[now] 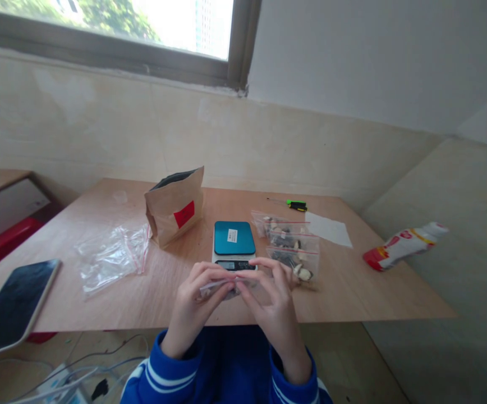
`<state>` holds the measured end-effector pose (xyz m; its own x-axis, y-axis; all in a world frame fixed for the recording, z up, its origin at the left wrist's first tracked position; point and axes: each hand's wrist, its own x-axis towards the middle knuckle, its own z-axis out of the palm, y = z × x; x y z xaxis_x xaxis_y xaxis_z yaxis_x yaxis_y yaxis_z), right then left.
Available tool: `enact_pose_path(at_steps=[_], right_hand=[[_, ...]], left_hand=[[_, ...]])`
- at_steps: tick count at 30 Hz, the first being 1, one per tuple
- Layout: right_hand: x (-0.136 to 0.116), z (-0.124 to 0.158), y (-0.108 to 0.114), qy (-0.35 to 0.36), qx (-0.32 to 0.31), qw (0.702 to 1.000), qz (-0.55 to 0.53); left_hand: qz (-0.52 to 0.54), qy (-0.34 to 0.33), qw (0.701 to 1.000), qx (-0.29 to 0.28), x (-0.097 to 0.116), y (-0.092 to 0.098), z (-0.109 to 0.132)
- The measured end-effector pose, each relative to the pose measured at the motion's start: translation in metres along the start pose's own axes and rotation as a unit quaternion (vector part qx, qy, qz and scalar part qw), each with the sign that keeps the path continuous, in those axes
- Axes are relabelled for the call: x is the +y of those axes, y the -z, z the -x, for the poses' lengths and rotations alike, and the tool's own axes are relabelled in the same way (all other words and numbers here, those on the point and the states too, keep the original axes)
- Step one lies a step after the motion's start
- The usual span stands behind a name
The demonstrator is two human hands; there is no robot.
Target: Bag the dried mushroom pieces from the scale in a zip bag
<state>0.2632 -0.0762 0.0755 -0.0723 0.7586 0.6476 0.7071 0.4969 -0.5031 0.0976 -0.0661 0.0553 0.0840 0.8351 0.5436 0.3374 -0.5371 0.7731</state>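
Under the window, your wooden table (142, 303) is set up so all you need is close by. You hold a small clear bag (226, 287) up in front of you, just at the near edge of the table. Your left hand (197, 300) pinches its left end and your right hand (271, 294) pinches its right end, fingers closed on the top edge, which looks like the way you would press a zip strip. What is inside is hard to see behind your fingers. Right behind the bag sits a little scale (234, 244) with a blue top. Filled bags (292, 247) lie in a row to its right, out of the way. Empty clear bags (111, 255) wait on the left, and the brown paper pouch (176, 205) stands open near the scale. A phone (12, 306) rests at the far left corner.
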Motion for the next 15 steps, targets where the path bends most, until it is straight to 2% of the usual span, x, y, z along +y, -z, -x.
enact_pose_path(at_steps=[6, 15], right_hand=[[0.0027, 0.0006, -0.0035, -0.001, 0.009, 1.000, -0.009], [0.0070, 0.0024, -0.0106, -0.014, 0.048, 0.999, 0.003]], left_hand=[[0.021, 0.009, 1.000, 0.005, 0.0034, -0.0020, 0.0004], [0.143, 0.102, 0.984, -0.002, -0.0016, -0.0023, 0.0094]])
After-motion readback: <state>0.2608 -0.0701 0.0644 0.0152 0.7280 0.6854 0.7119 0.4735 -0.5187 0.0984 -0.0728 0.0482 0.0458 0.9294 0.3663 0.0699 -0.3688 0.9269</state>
